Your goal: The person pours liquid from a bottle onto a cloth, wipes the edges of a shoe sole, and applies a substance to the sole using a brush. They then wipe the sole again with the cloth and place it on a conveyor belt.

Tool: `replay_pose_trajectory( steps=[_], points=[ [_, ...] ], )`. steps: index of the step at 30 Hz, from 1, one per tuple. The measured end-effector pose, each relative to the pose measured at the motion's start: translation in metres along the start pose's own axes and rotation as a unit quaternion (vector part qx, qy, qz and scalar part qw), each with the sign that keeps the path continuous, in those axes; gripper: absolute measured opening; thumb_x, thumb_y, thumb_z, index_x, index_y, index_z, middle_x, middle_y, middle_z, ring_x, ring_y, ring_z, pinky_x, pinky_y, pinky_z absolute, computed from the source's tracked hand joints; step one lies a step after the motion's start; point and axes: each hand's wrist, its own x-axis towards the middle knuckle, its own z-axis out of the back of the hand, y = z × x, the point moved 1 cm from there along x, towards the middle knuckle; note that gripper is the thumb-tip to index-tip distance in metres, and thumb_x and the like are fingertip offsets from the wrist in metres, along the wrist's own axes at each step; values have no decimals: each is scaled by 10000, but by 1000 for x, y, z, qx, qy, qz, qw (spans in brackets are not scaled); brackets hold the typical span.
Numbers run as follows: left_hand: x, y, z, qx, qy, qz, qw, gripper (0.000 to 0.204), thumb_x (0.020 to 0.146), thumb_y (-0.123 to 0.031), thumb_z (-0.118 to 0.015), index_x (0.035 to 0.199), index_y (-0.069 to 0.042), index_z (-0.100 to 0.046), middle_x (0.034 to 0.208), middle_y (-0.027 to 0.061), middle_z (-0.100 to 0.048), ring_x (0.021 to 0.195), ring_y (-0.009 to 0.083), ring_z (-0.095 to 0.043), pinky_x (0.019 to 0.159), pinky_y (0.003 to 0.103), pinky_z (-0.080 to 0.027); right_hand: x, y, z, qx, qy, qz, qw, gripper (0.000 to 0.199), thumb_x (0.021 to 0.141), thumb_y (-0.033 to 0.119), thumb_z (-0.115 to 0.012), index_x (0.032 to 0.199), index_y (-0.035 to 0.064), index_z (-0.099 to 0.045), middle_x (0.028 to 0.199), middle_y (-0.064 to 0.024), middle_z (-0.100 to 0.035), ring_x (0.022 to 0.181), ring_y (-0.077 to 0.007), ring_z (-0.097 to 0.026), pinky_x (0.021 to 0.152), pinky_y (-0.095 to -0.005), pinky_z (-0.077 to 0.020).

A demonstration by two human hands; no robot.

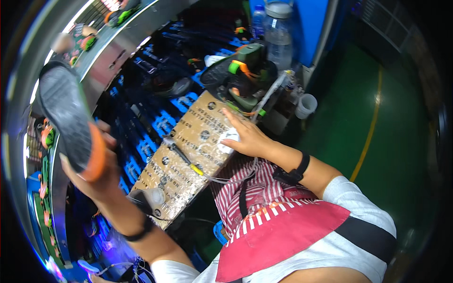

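- Head view: my left hand [101,181] is raised at the left, apart from the desk; motion blur softens its outline.
- Left fingers: closed around the heel end of a shoe with a long dark grey sole and an orange heel [71,106]. The sole faces me, toe end upward. Gripping at the heel presumably leaves most of the sole uncovered.
- Right hand [247,137]: rests at the far right part of the desk, palm down. Fingers are extended and slightly parted, with the thumb set away from them over a crumpled white cloth-like wad [228,140]. I cannot tell whether the wad is pinched or only pressed; the flat posture suggests pressing.
- Desk [181,188]: covered with printed brown cardboard under glossy clear film, likely to protect its surface.
- Slim black tool with a yellow end [185,158]: lies across the middle of the desk, yellow end towards me. Thin pale cables [222,180] run beside that end. The central position appears to suit reach from either side.
- Translucent whitish cup [155,195]: at the near left corner, probably set there to leave the middle free.
- Black shallow tray [206,78]: beyond the far end, bearing dark shoes with green and orange parts, apparently grouped off the cardboard.
- Large clear plastic jug [278,40]: stands behind the tray, likely out of elbow range.
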Motion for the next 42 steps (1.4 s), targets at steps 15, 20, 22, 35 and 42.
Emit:
replay_pose_trajectory(
  steps=[15,20,22,35,42],
  points=[
    [19,175,-111,301,-49,173,936,701,771,-343,-672,1324,-50,-356,1079,146,-551,876,163,-558,699,267,-453,-53,15,72,160,-76,-53,983,524,756,93,-628,1240,29,-439,861,-126,-614,652,-184,-611,631,-286,-486],
    [55,218,-160,477,32,31,878,821,653,-361,-755,1297,-41,-357,1156,212,-530,1051,294,-538,864,345,-425,-68,18,84,169,-109,-81,976,405,782,59,-629,1171,27,-521,887,-89,-628,672,-116,-576,641,-238,-481],
    [73,235,-154,448,35,55,892,668,652,-337,-744,1183,-33,-475,1003,171,-613,922,275,-604,806,338,-454,-73,20,88,163,-97,-82,978,389,782,59,-630,1157,26,-533,883,-85,-627,671,-113,-574,638,-235,-479],
    [85,170,-62,229,-67,109,965,322,725,-205,-713,927,13,-589,774,41,-608,638,99,-556,620,231,-455,-87,12,92,158,-104,-108,976,279,771,28,-615,1048,5,-598,831,-81,-622,651,-101,-573,588,-215,-467],
    [80,79,66,178,-197,202,943,261,783,-229,-653,914,-10,-597,795,77,-640,657,160,-616,609,266,-493,-74,10,89,195,-76,-102,973,270,777,20,-609,1045,1,-599,838,-80,-627,650,-95,-570,597,-215,-463]
  ],
)
